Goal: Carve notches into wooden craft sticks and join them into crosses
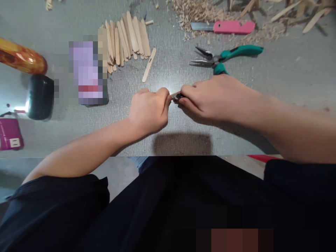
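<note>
Close together over the near part of the table, my two hands meet at a wooden craft stick [172, 95]. My left hand [150, 109] is closed, its thumb and fingers pinching the stick's left end. The fingers of my right hand [203, 98] are wrapped round a small dark tool with a metal tip [178, 96], which touches the stick. Most of that tool is hidden in the grip, so its exact kind cannot be made out. Just beyond my left hand lies a single craft stick [149, 65] with a small dark slot in it.
Many craft sticks [126, 38] lie in a row beside a blurred purple box [88, 70]. Teal-handled pliers [216, 59] and a pink utility knife [233, 27] lie beyond my right hand, near wood shavings [199, 12]. At left are a black rounded object [40, 98] and a magenta case [10, 133].
</note>
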The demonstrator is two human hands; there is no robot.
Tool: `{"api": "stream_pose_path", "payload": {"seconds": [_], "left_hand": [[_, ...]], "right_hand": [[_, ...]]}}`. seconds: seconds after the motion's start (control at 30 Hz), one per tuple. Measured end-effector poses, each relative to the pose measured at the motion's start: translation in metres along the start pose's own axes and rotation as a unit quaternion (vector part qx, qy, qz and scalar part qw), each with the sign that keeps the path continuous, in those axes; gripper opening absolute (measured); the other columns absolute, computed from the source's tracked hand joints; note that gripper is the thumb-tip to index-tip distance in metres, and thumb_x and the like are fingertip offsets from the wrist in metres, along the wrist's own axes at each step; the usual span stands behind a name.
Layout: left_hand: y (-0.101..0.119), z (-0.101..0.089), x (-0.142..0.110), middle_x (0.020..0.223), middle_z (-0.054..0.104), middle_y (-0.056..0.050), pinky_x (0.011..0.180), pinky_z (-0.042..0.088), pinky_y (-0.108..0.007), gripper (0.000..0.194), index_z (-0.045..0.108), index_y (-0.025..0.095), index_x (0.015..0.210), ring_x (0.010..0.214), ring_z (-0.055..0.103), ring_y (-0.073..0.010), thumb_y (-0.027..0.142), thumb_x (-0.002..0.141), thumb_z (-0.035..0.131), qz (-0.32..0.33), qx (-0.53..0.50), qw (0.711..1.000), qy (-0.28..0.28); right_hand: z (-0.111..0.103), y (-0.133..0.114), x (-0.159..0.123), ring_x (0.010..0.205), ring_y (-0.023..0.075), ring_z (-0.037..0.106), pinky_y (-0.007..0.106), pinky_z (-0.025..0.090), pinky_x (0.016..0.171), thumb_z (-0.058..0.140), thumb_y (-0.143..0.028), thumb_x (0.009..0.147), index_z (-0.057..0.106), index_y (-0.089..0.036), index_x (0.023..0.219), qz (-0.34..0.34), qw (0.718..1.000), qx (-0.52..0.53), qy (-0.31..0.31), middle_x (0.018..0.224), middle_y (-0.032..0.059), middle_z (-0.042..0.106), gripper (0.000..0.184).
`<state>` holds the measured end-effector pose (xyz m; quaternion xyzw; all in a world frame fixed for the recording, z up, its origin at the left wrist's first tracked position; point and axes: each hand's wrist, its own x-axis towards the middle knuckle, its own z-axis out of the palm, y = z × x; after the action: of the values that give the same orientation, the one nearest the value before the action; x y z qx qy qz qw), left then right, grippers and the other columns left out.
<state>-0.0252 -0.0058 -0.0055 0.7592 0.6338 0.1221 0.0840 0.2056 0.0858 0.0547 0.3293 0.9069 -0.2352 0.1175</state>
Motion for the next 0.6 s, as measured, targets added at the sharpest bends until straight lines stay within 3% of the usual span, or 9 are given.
{"api": "stream_pose_path", "payload": {"seconds": [0.2, 0.33, 0.53, 0.6], "left_hand": [[0.000, 0.006, 0.000, 0.070, 0.070, -0.009, 0.070, 0.045, -0.044, 0.034, 0.080, 0.025, 0.099, 0.068, 0.066, -0.0286, 0.037, 0.118, 0.055, 0.009, 0.016, 0.999, 0.042], [0.001, 0.008, 0.002, 0.072, 0.072, -0.010, 0.071, 0.045, -0.043, 0.030, 0.080, 0.024, 0.101, 0.069, 0.069, -0.0287, 0.037, 0.117, 0.057, -0.011, 0.025, 0.999, 0.032], [-0.018, 0.011, 0.012, 0.074, 0.073, -0.006, 0.068, 0.044, -0.042, 0.028, 0.078, 0.028, 0.101, 0.064, 0.063, -0.0251, 0.038, 0.117, 0.057, -0.048, -0.013, 0.996, 0.077], [-0.024, 0.009, 0.014, 0.076, 0.075, -0.005, 0.069, 0.044, -0.042, 0.030, 0.077, 0.028, 0.100, 0.066, 0.065, -0.0258, 0.040, 0.118, 0.057, -0.051, -0.023, 0.996, 0.069]], "right_hand": [[0.001, -0.001, 0.002, 0.087, 0.0362, 0.074, 0.043, 0.041, 0.077, 0.041, -0.058, 0.121, 0.078, -0.027, 0.131, -0.003, 1.000, -0.011, 0.010, 0.092, 0.0127, 0.083, 0.050], [0.001, -0.005, 0.001, 0.084, 0.0359, 0.073, 0.045, 0.039, 0.075, 0.031, -0.057, 0.123, 0.075, -0.027, 0.142, -0.002, 0.999, -0.036, 0.014, 0.101, 0.0156, 0.086, 0.057], [0.007, -0.011, -0.013, 0.072, 0.0325, 0.067, 0.042, 0.033, 0.071, 0.038, -0.048, 0.121, 0.073, -0.020, 0.144, 0.006, 0.997, -0.069, 0.014, 0.083, 0.0131, 0.080, 0.051], [0.007, -0.009, -0.016, 0.071, 0.0322, 0.067, 0.041, 0.032, 0.070, 0.040, -0.047, 0.120, 0.073, -0.018, 0.140, 0.025, 0.998, -0.059, 0.023, 0.081, 0.0126, 0.078, 0.048]]}}
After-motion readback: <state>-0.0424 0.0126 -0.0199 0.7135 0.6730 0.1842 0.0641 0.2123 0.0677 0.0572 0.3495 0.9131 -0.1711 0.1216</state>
